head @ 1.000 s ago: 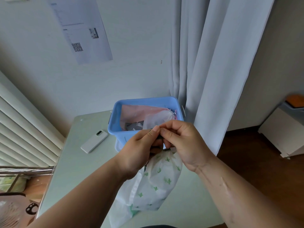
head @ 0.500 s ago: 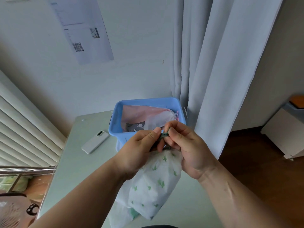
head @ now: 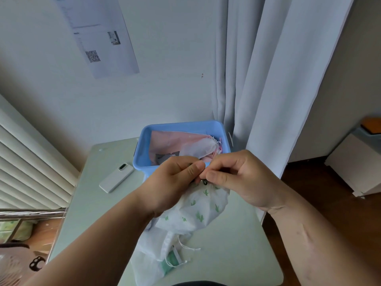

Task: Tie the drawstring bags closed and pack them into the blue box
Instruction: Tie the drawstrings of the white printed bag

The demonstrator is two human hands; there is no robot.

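A white drawstring bag with green cactus print [head: 199,209] hangs above the table, held up by its gathered neck. My left hand [head: 173,182] and my right hand [head: 235,178] meet over that neck, each pinching the dark green drawstring [head: 204,182] between thumb and fingers. Behind my hands stands the blue box [head: 144,145], holding a pink bag [head: 175,141] and a white bag [head: 200,149]. More white bags [head: 156,248] lie on the table under the hanging one.
A white phone [head: 116,177] lies on the pale green table [head: 82,203] left of the box. A grey curtain [head: 268,79] hangs right behind the box. Blind slats fill the left edge. The table's right edge drops to a wooden floor.
The cactus bag's neck has drawn tighter and the bag hangs higher and rounder. My hands have shifted a little lower in view, still together on the cord.
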